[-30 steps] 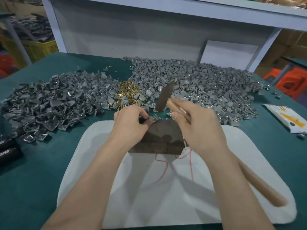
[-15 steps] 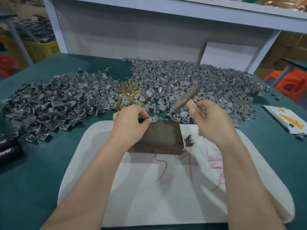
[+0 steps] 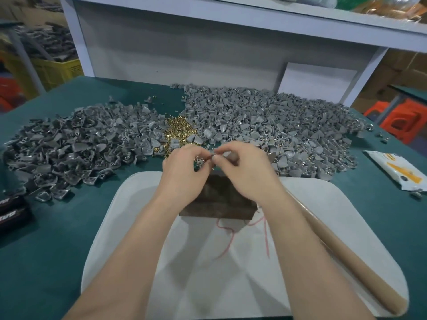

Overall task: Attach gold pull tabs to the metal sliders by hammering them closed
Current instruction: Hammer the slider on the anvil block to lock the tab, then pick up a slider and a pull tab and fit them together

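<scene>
My left hand (image 3: 182, 172) and my right hand (image 3: 247, 174) meet fingertip to fingertip over the far edge of the dark metal block (image 3: 217, 204). Together they pinch a small metal slider (image 3: 212, 155), which is mostly hidden by the fingers. My right hand also grips the hammer, whose wooden handle (image 3: 346, 262) runs down to the lower right; its head is barely visible behind the fingers. A small heap of gold pull tabs (image 3: 178, 132) lies just beyond the hands, between two big piles of grey sliders (image 3: 69, 146) (image 3: 277, 125).
The block stands on a white mat (image 3: 129, 227) marked with red lines, on the green table (image 3: 46, 250). A white packet (image 3: 392, 172) lies at the right, a black box (image 3: 11, 211) at the left edge. A white shelf frame (image 3: 184, 54) closes off the back.
The hammer was raised to the right half a second ago. My right hand has since swung in to meet the left hand, and the hammer head has come down behind the fingers.
</scene>
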A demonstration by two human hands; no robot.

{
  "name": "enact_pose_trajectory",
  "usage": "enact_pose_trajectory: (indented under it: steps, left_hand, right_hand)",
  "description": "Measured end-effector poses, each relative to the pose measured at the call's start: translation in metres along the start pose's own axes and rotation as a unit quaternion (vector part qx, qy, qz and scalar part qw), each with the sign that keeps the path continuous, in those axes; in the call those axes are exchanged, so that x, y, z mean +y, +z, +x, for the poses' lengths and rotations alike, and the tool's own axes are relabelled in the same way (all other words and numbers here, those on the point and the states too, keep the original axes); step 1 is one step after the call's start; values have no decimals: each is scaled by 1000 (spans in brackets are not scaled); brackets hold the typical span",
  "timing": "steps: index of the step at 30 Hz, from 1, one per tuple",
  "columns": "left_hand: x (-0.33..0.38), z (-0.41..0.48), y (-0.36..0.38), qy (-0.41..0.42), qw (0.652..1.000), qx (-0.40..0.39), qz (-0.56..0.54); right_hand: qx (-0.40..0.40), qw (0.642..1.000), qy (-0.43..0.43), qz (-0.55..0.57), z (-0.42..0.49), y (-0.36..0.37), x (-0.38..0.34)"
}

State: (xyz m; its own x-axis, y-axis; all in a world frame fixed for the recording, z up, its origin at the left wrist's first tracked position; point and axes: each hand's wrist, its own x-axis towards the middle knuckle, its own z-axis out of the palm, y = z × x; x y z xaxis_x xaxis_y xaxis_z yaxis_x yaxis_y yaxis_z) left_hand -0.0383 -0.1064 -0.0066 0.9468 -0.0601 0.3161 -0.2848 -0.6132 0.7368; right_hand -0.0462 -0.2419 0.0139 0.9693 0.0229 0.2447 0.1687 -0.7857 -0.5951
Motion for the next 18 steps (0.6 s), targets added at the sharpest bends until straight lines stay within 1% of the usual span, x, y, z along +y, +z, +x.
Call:
enact_pose_trajectory:
  steps: [1, 2, 5, 6, 7, 9, 10, 11, 12, 13, 15, 16, 18]
  left_hand:
    - [-1, 0, 0, 4, 1000, 22, -8]
    - [-3, 2, -1, 3, 999, 49, -19]
    - [-5, 6, -9, -22, 985, 145, -86]
    - [-5, 7, -12, -37, 976, 182, -114]
    - [-5, 8, -15, -53, 962, 222, -148]
    - [-8, 9, -21, -89, 920, 299, -238]
    - [-10, 10, -25, -112, 892, 328, -291]
    - [-13, 11, -28, -136, 860, 353, -341]
    - [-16, 12, -31, -160, 830, 376, -381]
    - [-19, 14, -34, -182, 802, 396, -409]
    - [-25, 17, -39, -212, 756, 430, -447]
    - [-26, 18, -41, -220, 740, 442, -457]
    - [-29, 19, -44, -231, 728, 455, -458]
  right_hand:
    - [-3, 1000, 1, 1, 5, 5, -6]
    - [16, 1000, 10, 7, 12, 6, -8]
    - [134, 988, 65, 42, 40, -6, -2]
    - [159, 983, 85, 29, 50, -11, 2]
    - [156, 981, 112, -10, 58, -13, 5]
    - [83, 977, 157, -121, 66, -7, 5]
    - [62, 978, 143, -142, 66, 2, -2]
    - [47, 984, 101, -136, 65, 15, -11]
    - [27, 993, 38, -109, 62, 30, -23]
    - [-16, 996, -30, -83, 59, 45, -37]
    - [-120, 980, -127, -93, 54, 78, -62]
    - [-156, 969, -151, -122, 54, 92, -72]
    - [-192, 950, -158, -190, 56, 115, -85]
